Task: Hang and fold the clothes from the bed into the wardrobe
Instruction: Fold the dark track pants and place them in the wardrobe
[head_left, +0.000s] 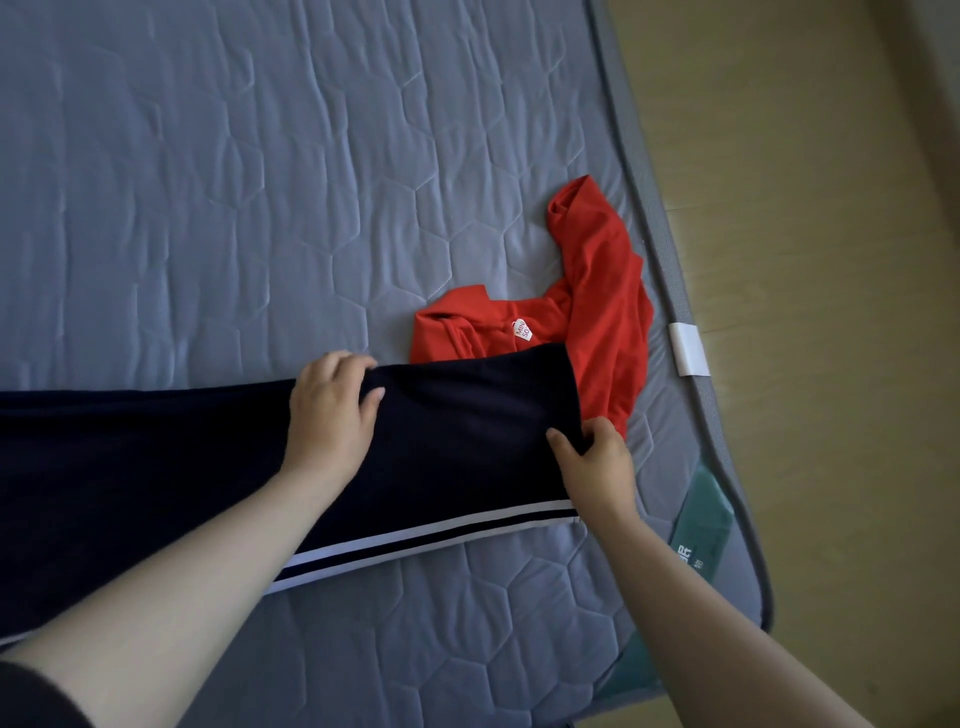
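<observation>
Dark navy trousers (457, 441) with white side stripes lie stretched across the grey quilted mattress (260, 182), reaching off the left edge of the view. My left hand (330, 410) grips the far edge of the trouser end, fingers curled over the cloth. My right hand (597, 462) pinches the right corner of the same end, thumb on top. A crumpled red garment (597, 291) with a white neck label lies just beyond, and the trouser end covers part of it.
The mattress edge with grey piping runs down the right side, with a white tab (688, 348) and a green label (706, 519) on it. Beyond the edge is light wooden floor (831, 260). No wardrobe is in view.
</observation>
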